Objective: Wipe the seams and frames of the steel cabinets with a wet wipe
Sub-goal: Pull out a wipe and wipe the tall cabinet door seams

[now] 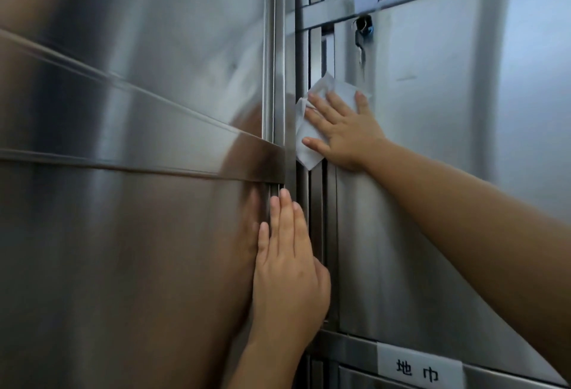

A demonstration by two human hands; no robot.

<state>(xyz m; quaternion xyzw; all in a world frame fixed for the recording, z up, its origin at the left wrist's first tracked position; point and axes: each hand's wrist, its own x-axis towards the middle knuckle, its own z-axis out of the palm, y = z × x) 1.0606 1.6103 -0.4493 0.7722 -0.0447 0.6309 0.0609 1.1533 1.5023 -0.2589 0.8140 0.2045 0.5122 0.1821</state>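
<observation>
On cabinet seam [322,203], wet wipe [309,153] applied.
The wipe is pressed flat by the right hand [346,132], grip wide; the left hand [289,271], grip wide and empty, is laid on the left cabinet [154,265].

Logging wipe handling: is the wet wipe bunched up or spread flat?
Spread flat. The wet wipe lies open against the cabinet under the straight fingers of the right hand, corners showing.

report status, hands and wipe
Right hand flat, pressing wet wipe on the vertical frame seam. Left hand flat on left cabinet edge, lower down. Key hangs in lock just above the wipe.
</observation>
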